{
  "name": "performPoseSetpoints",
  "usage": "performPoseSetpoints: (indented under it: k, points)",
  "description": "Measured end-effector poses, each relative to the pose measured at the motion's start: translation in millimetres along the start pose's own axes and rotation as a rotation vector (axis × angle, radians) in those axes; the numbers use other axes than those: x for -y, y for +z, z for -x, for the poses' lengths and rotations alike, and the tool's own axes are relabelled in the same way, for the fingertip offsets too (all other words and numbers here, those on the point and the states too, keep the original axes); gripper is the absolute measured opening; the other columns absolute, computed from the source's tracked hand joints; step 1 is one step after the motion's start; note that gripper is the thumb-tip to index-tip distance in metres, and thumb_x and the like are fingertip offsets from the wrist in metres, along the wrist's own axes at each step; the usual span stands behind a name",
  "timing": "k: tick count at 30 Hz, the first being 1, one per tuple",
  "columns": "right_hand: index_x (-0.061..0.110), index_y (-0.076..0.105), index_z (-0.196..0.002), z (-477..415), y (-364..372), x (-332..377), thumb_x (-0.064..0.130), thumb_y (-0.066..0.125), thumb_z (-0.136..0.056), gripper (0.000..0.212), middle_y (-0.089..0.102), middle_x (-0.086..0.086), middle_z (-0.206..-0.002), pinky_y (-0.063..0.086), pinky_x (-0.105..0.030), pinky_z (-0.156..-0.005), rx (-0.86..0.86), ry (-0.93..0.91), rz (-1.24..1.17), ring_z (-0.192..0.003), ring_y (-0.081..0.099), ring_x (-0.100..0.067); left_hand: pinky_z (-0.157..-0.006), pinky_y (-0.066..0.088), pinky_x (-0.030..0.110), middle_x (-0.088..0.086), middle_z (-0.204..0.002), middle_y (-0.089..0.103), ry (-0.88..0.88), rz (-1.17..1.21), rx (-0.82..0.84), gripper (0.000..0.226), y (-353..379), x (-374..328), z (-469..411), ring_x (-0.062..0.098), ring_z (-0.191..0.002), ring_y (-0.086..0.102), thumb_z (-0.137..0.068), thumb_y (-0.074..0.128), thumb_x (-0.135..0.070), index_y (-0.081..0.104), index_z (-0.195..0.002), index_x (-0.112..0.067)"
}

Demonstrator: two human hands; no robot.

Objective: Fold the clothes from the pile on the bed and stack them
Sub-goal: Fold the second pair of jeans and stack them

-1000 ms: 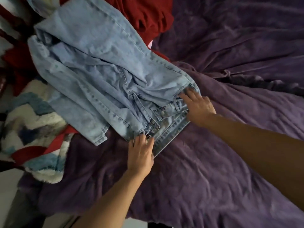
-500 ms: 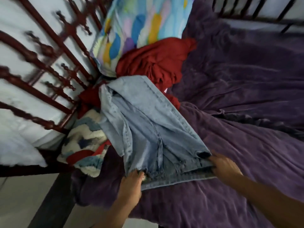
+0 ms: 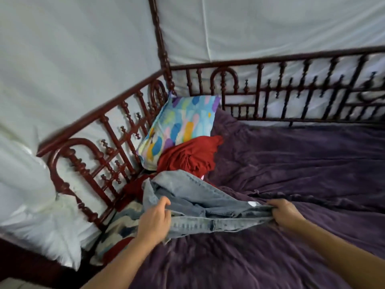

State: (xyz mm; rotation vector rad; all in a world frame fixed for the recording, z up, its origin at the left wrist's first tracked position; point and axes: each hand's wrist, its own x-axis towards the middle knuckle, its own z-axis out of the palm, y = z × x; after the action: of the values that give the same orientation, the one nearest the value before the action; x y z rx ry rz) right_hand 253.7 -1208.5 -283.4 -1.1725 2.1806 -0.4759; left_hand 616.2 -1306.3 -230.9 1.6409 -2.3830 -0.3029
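Observation:
Light blue jeans (image 3: 193, 197) are lifted at the waistband above the purple bedspread (image 3: 291, 174). My left hand (image 3: 155, 221) grips the left end of the waistband, and my right hand (image 3: 285, 212) grips the right end, stretching it between them. The legs trail back toward the pile at the bed's left corner. There a red garment (image 3: 187, 157) lies crumpled, and a patterned white, blue and red cloth (image 3: 116, 232) shows below my left hand.
A colourful pillow (image 3: 179, 126) leans in the corner of the dark red metal bed frame (image 3: 116, 130). The railing (image 3: 291, 90) runs along the far side. White fabric hangs behind the frame. The bedspread stretches to the right.
Both hands have raised the jeans' waistband off the bed and pulled it toward me. My view has tilted up, bringing the bed frame, pillow and white fabric into sight.

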Motion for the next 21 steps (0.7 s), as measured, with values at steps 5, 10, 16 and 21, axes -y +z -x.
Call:
performPoseSetpoints:
  k: [5, 10, 16, 21]
  points:
    - [0.005, 0.07, -0.086, 78.3, -68.0, 54.9, -0.003, 0.044, -0.093, 0.028, 0.062, -0.015, -0.073, 0.054, -0.034, -0.053, -0.215, -0.012, -0.602, -0.057, 0.057, -0.024, -0.059, 0.037, 0.031, -0.006, -0.076, 0.057, 0.082, 0.039, 0.091, 0.033, -108.8, -38.1, 4.0, 0.02, -0.072, 0.058, -0.082, 0.057, -0.049, 0.047, -0.106, -0.027]
    - [0.011, 0.069, -0.087, 162.7, -178.8, 124.9, 0.004, 0.052, -0.093, 0.02, 0.063, -0.011, -0.079, 0.056, -0.029, -0.058, -0.346, -0.149, -0.894, -0.064, 0.06, -0.019, -0.088, 0.048, 0.036, -0.006, -0.115, 0.056, 0.244, 0.303, 0.213, 0.066, -238.9, -75.0, 10.5, 0.016, -0.103, 0.057, -0.051, 0.073, -0.077, 0.054, -0.099, -0.035]
    - [0.011, 0.069, -0.084, 247.6, -289.8, 187.1, 0.011, 0.059, -0.09, 0.012, 0.059, -0.005, -0.07, 0.05, -0.019, -0.045, -0.445, -0.364, -0.981, -0.053, 0.055, -0.013, -0.069, 0.045, 0.029, -0.013, -0.073, 0.066, 0.532, 0.319, 0.034, 0.025, -352.1, -117.2, 25.6, -0.001, -0.07, 0.06, -0.067, 0.086, -0.029, 0.064, -0.079, -0.028]
    - [0.016, 0.07, -0.086, 322.1, -341.0, 222.2, 0.029, 0.081, -0.061, 0.03, 0.067, 0.001, -0.073, 0.053, -0.018, -0.055, -0.393, -0.66, -0.775, -0.064, 0.064, -0.009, -0.059, 0.038, 0.026, 0.003, -0.07, 0.06, 0.53, 0.516, -0.282, 0.003, -414.9, -145.9, 31.2, 0.014, -0.067, 0.052, -0.083, 0.071, -0.009, 0.069, -0.082, -0.011]
